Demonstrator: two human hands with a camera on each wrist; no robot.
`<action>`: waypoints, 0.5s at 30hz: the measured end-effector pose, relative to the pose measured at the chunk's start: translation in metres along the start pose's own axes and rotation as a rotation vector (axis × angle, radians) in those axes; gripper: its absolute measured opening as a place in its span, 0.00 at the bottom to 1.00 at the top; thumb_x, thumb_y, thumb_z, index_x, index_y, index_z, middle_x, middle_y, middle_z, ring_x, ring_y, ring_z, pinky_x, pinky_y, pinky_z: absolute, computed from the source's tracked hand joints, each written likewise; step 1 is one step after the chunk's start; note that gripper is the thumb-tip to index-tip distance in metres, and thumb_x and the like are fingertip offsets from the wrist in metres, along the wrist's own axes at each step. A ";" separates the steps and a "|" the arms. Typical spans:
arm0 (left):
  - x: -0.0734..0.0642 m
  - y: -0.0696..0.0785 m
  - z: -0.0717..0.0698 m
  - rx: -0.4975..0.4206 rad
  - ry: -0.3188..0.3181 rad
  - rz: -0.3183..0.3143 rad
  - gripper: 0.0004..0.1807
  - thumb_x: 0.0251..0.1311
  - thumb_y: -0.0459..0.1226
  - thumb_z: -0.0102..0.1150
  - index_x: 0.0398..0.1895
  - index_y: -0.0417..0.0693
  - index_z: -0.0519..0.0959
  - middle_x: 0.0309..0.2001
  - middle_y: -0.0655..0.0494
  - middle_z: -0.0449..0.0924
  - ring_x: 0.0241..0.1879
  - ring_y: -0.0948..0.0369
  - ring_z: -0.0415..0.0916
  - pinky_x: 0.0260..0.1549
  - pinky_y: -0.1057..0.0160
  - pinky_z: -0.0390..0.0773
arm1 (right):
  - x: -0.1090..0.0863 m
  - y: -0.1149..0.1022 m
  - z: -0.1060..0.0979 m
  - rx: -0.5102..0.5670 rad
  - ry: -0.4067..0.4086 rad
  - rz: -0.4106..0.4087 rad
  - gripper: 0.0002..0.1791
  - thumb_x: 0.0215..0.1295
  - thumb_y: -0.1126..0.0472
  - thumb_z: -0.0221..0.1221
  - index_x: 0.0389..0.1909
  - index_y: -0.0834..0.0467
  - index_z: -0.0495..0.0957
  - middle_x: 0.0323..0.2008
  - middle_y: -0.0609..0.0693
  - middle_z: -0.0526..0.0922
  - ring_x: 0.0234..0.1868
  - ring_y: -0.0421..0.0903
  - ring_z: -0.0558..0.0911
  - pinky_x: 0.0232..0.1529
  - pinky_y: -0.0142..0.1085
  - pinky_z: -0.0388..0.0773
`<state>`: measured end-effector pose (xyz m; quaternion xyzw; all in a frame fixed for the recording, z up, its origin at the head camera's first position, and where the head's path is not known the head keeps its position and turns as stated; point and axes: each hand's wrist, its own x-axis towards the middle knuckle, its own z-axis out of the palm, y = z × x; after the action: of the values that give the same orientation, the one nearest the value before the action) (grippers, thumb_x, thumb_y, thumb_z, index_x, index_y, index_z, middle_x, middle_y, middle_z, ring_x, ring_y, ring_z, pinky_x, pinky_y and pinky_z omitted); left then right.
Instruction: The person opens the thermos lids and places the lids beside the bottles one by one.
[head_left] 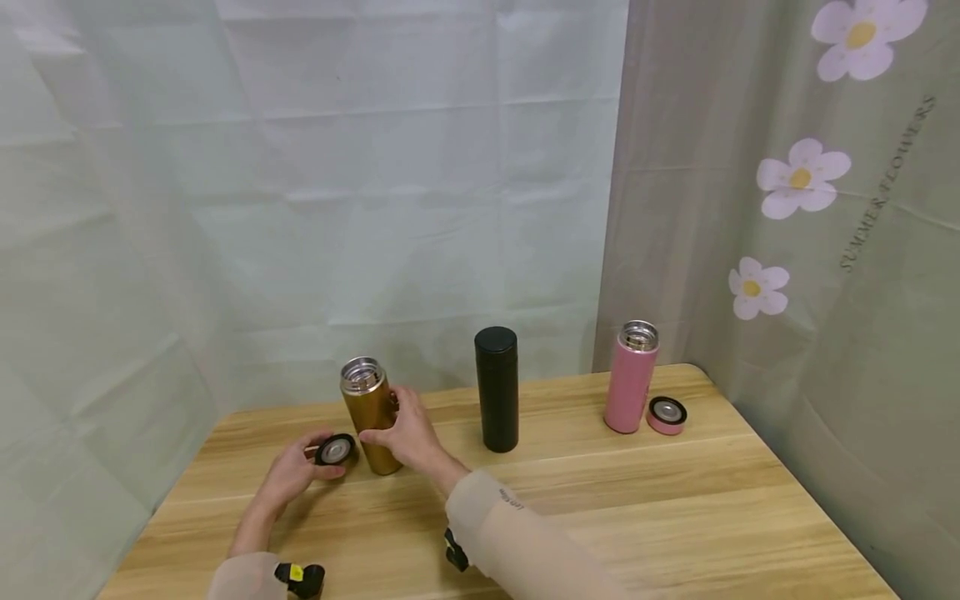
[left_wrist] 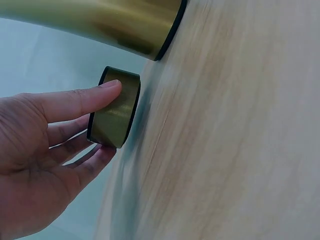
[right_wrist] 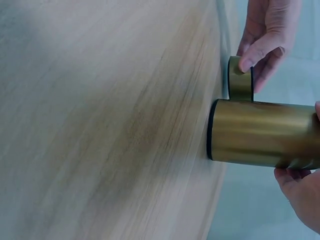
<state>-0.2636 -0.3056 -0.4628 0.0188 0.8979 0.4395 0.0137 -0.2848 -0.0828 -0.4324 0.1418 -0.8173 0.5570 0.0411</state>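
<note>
On the left side of the table, my right hand (head_left: 411,435) grips a gold thermos flask (head_left: 367,417) around its body. The flask stands with its steel mouth uncovered, leaning slightly in the head view. Just left of its base, my left hand (head_left: 291,471) pinches a gold lid (left_wrist: 117,110) between thumb and fingers. The lid's silver inside and black ring face up in the head view. In the right wrist view the lid sits low, right beside the flask's base, and only part of my right hand (right_wrist: 302,197) shows at the edge.
A black thermos flask (head_left: 498,392) stands capped near the table's middle. Farther right stands an uncapped pink flask (head_left: 630,387), with its pink lid (head_left: 667,415) lying upturned beside it. Curtains (head_left: 420,208) hang close behind the wooden table (head_left: 675,500).
</note>
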 end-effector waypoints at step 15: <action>0.003 -0.005 0.001 -0.007 -0.009 -0.010 0.44 0.57 0.33 0.76 0.74 0.29 0.63 0.71 0.25 0.63 0.69 0.28 0.63 0.65 0.29 0.64 | 0.002 0.000 0.011 -0.031 0.029 -0.022 0.42 0.57 0.54 0.78 0.71 0.54 0.69 0.63 0.48 0.73 0.64 0.45 0.76 0.67 0.43 0.74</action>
<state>-0.2666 -0.3080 -0.4674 0.0161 0.8965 0.4423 0.0202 -0.2858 -0.0933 -0.4360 0.1417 -0.8237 0.5456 0.0614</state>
